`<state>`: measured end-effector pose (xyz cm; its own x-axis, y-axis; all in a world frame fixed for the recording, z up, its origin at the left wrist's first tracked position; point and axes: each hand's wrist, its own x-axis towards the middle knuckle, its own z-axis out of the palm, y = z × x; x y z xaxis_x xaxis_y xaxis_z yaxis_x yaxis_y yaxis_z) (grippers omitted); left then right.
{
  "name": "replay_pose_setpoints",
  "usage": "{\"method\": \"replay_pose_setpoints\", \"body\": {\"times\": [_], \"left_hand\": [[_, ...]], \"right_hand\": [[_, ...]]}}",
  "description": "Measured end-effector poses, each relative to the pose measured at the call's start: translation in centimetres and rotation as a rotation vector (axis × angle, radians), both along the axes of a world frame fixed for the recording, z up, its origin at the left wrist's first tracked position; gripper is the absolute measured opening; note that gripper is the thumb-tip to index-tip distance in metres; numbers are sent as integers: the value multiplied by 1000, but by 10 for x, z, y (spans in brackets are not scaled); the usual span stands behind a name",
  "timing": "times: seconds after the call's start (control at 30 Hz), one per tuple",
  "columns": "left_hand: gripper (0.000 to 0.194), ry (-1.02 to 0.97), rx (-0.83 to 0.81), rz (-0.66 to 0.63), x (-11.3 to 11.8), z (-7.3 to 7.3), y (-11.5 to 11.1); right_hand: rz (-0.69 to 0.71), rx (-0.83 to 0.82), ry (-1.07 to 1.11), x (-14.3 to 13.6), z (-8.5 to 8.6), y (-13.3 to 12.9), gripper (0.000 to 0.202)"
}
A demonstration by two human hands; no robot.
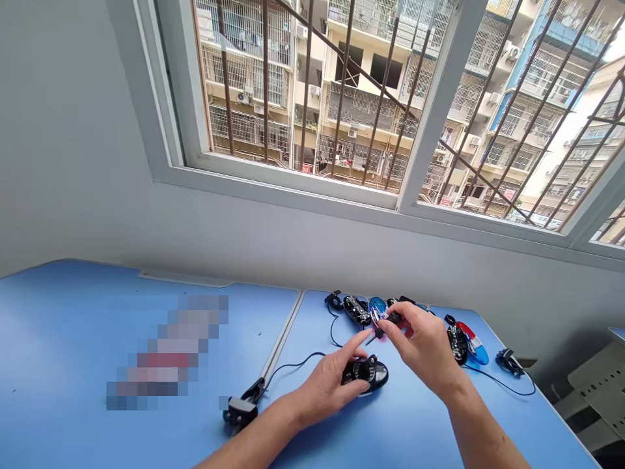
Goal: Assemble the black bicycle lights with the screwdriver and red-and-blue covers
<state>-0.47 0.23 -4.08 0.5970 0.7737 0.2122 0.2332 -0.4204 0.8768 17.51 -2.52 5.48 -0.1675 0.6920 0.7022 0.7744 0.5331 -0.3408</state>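
Observation:
My left hand (334,378) is closed around a black, rounded corded device (377,376), thumb on the near side and fingers on the far side. A round recessed part shows on its upper face, and it lies on or just above the blue table. My right hand (420,339) pinches a small screwdriver (379,335) with a dark handle, its thin shaft slanting down to the left, above the device and apart from it. From the device's left side a thin black cable (295,363) runs toward a black plug (241,412) near my left forearm.
Behind my hands lie several opened devices, among them a black one with exposed innards (357,310) and a blue shell (377,305). Right of my right hand are another black part (458,344), a red and blue shell (476,342) and a coiled cable (509,361). A window (303,176) rises behind.

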Motion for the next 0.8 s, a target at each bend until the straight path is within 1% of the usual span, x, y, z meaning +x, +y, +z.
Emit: {"method": "replay_pose_setpoints", "body": {"times": [0.07, 0.17, 0.27, 0.33, 0.4, 0.5, 0.57, 0.63, 0.8], "left_hand": [[75, -16, -12, -14, 0, -2, 1], [70, 8, -44, 22, 1, -3, 2], [54, 57, 8, 61, 3, -2, 1], [45, 61, 58, 40, 4, 1, -1], [36, 51, 87, 9, 5, 6, -3], [18, 56, 96, -2, 5, 13, -4], [19, 69, 87, 21, 5, 16, -4], [23, 66, 43, 49, 5, 16, -3], [18, -15, -145, 80, 7, 17, -1]], "right_hand": [[14, 47, 12, 1, 1, 0, 10], [-5, 55, 17, 10, 11, -5, 10], [-1, -44, 11, 20, 23, -13, 9], [32, -128, 10, 22, 27, -16, 9], [60, -187, 19, 20, 26, -16, 9], [90, -216, 55, 11, 18, -10, 7], [102, -208, 73, 7, 12, -6, 7], [105, -197, 73, 6, 8, -4, 7], [112, -191, 61, 7, 5, -4, 9]]}}
